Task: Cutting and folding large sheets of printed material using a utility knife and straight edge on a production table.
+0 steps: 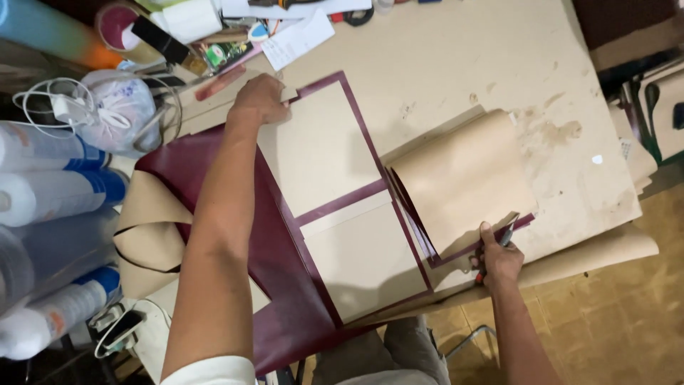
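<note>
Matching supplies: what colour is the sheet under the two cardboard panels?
Dark maroon sheet, seen in the head view, with a tan backing.

A pale, stained worktable (499,64) carries a dark maroon sheet (278,264) spread across its near half, with two tan cardboard panels (320,142) laid on it and a curled tan paper-backed flap (463,178) folded over at its right end. Along the far edge lie white papers (296,39), a roll of tape (117,25) and small clutter, while a loose tan paper sheet (605,249) hangs off the near right edge, just beside the flap
</note>
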